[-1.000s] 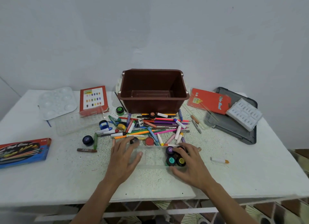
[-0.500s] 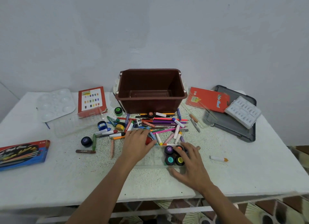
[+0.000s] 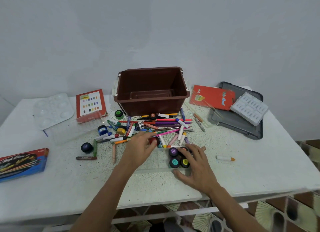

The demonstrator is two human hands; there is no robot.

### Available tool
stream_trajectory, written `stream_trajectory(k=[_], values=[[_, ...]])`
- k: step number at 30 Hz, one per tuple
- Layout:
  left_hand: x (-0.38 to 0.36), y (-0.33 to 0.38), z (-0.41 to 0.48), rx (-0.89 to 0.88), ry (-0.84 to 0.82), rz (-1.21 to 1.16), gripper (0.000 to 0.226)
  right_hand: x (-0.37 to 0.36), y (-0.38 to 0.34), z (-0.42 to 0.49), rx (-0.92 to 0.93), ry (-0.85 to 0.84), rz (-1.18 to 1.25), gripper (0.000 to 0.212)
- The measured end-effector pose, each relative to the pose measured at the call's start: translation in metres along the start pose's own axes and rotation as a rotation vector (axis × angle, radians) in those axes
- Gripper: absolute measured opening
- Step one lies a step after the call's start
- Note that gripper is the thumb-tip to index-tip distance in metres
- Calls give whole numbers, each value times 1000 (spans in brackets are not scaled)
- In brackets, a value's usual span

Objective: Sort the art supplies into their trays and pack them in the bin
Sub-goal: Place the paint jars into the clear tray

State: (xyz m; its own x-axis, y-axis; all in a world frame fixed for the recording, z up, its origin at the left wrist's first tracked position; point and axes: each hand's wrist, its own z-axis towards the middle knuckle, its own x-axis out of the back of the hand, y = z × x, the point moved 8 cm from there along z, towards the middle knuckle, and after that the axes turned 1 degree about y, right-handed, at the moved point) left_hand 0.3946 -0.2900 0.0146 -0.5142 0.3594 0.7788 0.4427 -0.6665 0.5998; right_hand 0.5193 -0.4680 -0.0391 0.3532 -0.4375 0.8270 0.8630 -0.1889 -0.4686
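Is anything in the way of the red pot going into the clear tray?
Nothing visible. The left hand holds the red pot beside the clear tray, whose left part looks free; the right hand covers its right end.

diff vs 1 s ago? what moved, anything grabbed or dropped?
The left hand left the clear tray, reached forward into the pile, and its fingers now curl round the red paint pot. Nothing was let go. Unchanged: the right hand rests open at the tray's right end by the four pots; the brown bin stays put.
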Motion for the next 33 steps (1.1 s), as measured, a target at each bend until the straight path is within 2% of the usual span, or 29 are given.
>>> stream_trajectory(k=[4,10,18,29,33], values=[[-7,1,-20,-33,-56,-135,43,0,0,0,1,0,-2,69],[-16,0,-39,16,-51,-195,29,0,0,-1,-1,1,-12,68],[-33,12,-46,-93,-27,88,24,0,0,-2,-9,-6,-13,69],[-46,3,-47,-61,54,165,31,-1,-1,-1,-5,-8,-26,69],[-45,2,-43,-95,24,160,30,-1,-1,-2,-6,-13,-28,70]])
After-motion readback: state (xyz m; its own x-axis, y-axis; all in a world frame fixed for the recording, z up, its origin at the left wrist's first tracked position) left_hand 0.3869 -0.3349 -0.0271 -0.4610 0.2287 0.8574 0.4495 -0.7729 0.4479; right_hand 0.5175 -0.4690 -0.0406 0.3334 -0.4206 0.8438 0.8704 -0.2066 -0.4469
